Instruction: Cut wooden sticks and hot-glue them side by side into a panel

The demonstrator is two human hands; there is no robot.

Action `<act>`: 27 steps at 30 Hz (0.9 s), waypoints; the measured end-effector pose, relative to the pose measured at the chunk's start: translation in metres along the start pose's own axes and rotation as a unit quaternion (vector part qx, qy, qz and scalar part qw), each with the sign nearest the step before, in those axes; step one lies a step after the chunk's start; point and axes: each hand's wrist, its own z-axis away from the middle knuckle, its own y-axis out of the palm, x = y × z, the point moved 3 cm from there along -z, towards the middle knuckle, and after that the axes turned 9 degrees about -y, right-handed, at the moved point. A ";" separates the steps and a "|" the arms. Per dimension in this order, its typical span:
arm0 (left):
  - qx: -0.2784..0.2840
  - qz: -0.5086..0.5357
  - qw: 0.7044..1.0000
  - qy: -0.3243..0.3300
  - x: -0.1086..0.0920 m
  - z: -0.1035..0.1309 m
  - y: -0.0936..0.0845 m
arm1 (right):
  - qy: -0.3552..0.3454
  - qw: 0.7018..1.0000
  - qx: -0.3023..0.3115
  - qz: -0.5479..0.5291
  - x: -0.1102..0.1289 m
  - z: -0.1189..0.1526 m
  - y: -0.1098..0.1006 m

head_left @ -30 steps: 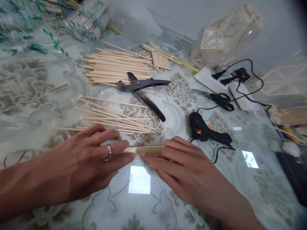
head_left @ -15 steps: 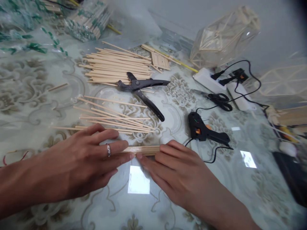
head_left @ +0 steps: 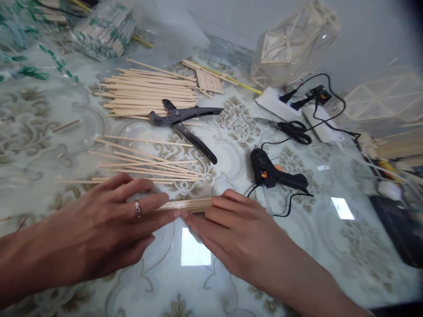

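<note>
A narrow row of wooden sticks (head_left: 190, 204) lies on the patterned tabletop between my hands, its two ends covered by my fingers. My left hand (head_left: 115, 220), with a ring on one finger, grips the row's left part. At the right end, the fingers of my right hand (head_left: 231, 220) are curled round the sticks. Both index fingertips meet at the near edge of the row. Just beyond my hands are several loose thin sticks (head_left: 148, 160). Black cutting pliers (head_left: 178, 115) rest partly on a larger pile of sticks (head_left: 152, 90).
A black hot glue gun (head_left: 274, 171) with its cord lies to the right, near black-handled scissors (head_left: 294, 130) and a white power strip (head_left: 277, 105). Film-covered stick frames (head_left: 294, 48) stand at the back right. Wrapped stick bundles (head_left: 104, 31) sit at the back left.
The whole view has shifted slightly, so the things on the table appear further left. My hands keep nearly the same hold on the row of sticks.
</note>
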 end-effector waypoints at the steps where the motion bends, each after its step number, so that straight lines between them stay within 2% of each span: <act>1: -0.005 0.002 1.000 -0.005 -0.001 0.000 -0.001 | 0.003 1.000 -0.002 -0.002 -0.001 0.001 0.000; 4: -0.016 -0.005 1.000 -0.003 -0.004 0.000 -0.003 | 0.012 0.999 -0.014 -0.047 -0.005 0.005 0.001; 9: 0.003 -0.001 1.000 -0.017 -0.008 -0.003 -0.004 | 0.017 0.991 -0.014 -0.130 -0.014 0.006 0.002; 12: 0.002 0.001 1.000 -0.024 -0.009 -0.004 -0.004 | 0.017 0.987 -0.045 -0.153 -0.015 0.005 -0.005; 15: -0.007 -0.003 1.000 -0.028 -0.009 -0.003 -0.004 | 0.040 0.987 -0.084 -0.135 -0.014 0.006 -0.014; 18: 0.000 -0.007 0.999 -0.032 -0.008 -0.002 -0.003 | 0.042 0.990 -0.091 -0.096 -0.013 0.008 -0.017; 27: -0.006 -0.006 1.000 -0.027 -0.008 -0.001 -0.002 | 0.029 0.999 -0.026 -0.028 -0.006 0.004 -0.003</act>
